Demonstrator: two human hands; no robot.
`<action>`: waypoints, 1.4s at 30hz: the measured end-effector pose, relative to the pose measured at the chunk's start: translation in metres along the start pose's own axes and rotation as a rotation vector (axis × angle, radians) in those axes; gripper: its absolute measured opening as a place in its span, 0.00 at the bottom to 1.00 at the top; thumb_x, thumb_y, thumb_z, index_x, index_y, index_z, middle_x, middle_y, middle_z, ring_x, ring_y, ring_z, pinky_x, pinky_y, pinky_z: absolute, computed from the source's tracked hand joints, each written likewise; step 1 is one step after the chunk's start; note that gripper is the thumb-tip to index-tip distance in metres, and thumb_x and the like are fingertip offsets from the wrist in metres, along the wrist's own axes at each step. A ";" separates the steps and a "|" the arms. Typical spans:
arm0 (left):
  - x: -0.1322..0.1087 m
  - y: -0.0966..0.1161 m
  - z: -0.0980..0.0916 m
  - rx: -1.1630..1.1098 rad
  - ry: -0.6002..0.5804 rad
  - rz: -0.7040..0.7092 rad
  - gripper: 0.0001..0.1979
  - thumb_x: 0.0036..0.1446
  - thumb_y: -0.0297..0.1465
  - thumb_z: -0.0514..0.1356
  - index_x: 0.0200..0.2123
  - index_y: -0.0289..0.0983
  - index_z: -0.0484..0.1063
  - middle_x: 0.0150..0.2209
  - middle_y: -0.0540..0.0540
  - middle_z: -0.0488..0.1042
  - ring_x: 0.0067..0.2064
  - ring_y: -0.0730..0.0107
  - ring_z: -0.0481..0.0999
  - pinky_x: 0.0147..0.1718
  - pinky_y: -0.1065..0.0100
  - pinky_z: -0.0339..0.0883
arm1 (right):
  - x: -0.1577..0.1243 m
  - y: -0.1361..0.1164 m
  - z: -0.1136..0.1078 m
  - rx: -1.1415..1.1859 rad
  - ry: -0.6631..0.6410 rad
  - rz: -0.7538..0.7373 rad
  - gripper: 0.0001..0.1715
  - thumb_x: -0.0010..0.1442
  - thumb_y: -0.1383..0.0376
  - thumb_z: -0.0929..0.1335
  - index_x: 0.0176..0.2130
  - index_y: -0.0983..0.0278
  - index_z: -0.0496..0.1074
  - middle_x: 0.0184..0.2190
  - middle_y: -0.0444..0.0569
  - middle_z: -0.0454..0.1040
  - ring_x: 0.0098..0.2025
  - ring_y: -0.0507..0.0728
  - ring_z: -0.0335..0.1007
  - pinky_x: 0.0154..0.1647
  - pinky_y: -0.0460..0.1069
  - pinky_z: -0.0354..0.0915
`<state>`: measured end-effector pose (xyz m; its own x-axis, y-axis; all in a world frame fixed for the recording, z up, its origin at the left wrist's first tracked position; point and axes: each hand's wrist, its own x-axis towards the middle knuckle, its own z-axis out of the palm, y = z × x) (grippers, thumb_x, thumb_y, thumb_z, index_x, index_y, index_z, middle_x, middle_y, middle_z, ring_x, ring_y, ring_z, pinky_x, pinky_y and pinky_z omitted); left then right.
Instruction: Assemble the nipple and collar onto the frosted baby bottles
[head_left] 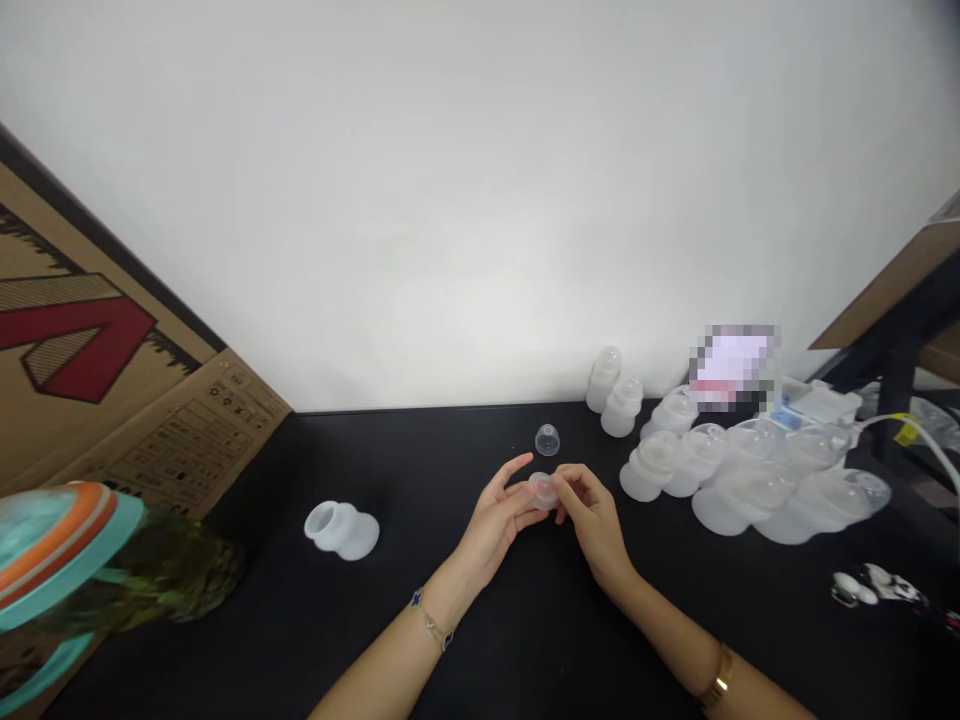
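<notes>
Between my two hands is a small, round translucent piece (542, 490), which looks like a baby bottle's nipple with its collar. My left hand (491, 525) supports it on the fingers, with the index finger stretched out. The thumb and fingertips of my right hand (592, 515) pinch its right edge. Just beyond the hands, a clear dome cap (547, 440) rests on the black table (450, 640). To the left, an open white baby bottle (343, 530) lies on its side, its mouth facing left.
Several capped baby bottles (742, 485) cluster at the right, and two stand by the wall (480, 200). Behind them leans a blurred-out screen (731, 365). A cardboard box (172, 440) and a large jug with a teal and orange lid (82, 540) are at the left.
</notes>
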<state>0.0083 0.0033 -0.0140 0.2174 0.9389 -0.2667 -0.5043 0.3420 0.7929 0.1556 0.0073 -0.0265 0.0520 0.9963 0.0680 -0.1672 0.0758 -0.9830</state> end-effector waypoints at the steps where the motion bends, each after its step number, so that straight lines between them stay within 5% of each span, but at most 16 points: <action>1: 0.000 0.000 -0.001 0.000 0.005 0.002 0.32 0.53 0.34 0.71 0.60 0.37 0.67 0.42 0.40 0.80 0.41 0.63 0.81 0.42 0.64 0.73 | 0.001 0.002 0.000 0.010 -0.014 0.022 0.16 0.57 0.51 0.73 0.33 0.61 0.75 0.32 0.45 0.71 0.27 0.52 0.63 0.22 0.46 0.62; 5: 0.002 -0.001 -0.002 -0.010 -0.003 0.006 0.28 0.56 0.35 0.68 0.58 0.36 0.68 0.43 0.39 0.80 0.41 0.62 0.81 0.42 0.63 0.73 | 0.000 0.006 0.000 0.007 -0.090 0.056 0.19 0.56 0.53 0.74 0.46 0.57 0.78 0.42 0.50 0.77 0.32 0.54 0.69 0.25 0.47 0.66; 10: 0.003 -0.002 0.000 -0.033 0.032 0.025 0.28 0.56 0.38 0.68 0.56 0.35 0.69 0.40 0.40 0.80 0.40 0.60 0.80 0.38 0.62 0.74 | -0.001 0.005 0.000 -0.025 -0.174 0.031 0.16 0.56 0.55 0.74 0.44 0.56 0.82 0.54 0.50 0.75 0.43 0.61 0.73 0.30 0.49 0.70; 19: -0.003 -0.002 0.004 0.077 -0.016 0.062 0.29 0.44 0.29 0.75 0.51 0.38 0.75 0.46 0.42 0.79 0.44 0.64 0.78 0.40 0.68 0.70 | -0.002 0.003 -0.002 -0.030 -0.015 -0.030 0.10 0.52 0.55 0.76 0.33 0.58 0.83 0.47 0.52 0.79 0.48 0.65 0.75 0.40 0.54 0.72; 25: -0.002 -0.003 0.002 0.179 -0.005 0.035 0.24 0.47 0.33 0.73 0.50 0.38 0.78 0.48 0.39 0.79 0.46 0.61 0.78 0.40 0.69 0.70 | -0.002 0.001 -0.002 0.010 -0.035 -0.039 0.08 0.54 0.57 0.76 0.29 0.59 0.81 0.43 0.50 0.81 0.47 0.63 0.76 0.50 0.56 0.69; 33: -0.004 0.001 0.002 0.178 -0.012 0.002 0.25 0.45 0.33 0.74 0.49 0.37 0.79 0.47 0.39 0.80 0.46 0.59 0.79 0.40 0.69 0.70 | 0.000 -0.002 -0.002 0.045 -0.046 -0.004 0.09 0.52 0.56 0.77 0.29 0.59 0.81 0.38 0.50 0.81 0.45 0.63 0.76 0.49 0.57 0.69; 42: -0.004 0.001 0.001 0.187 -0.039 -0.004 0.23 0.46 0.31 0.73 0.48 0.37 0.79 0.45 0.40 0.81 0.45 0.59 0.80 0.37 0.70 0.71 | 0.000 -0.005 -0.002 0.068 -0.026 0.110 0.13 0.47 0.54 0.78 0.31 0.59 0.80 0.27 0.46 0.79 0.33 0.59 0.74 0.35 0.52 0.69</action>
<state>0.0074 -0.0001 -0.0116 0.2535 0.9341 -0.2514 -0.3401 0.3293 0.8808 0.1584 0.0072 -0.0219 0.0046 0.9994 -0.0342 -0.2365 -0.0322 -0.9711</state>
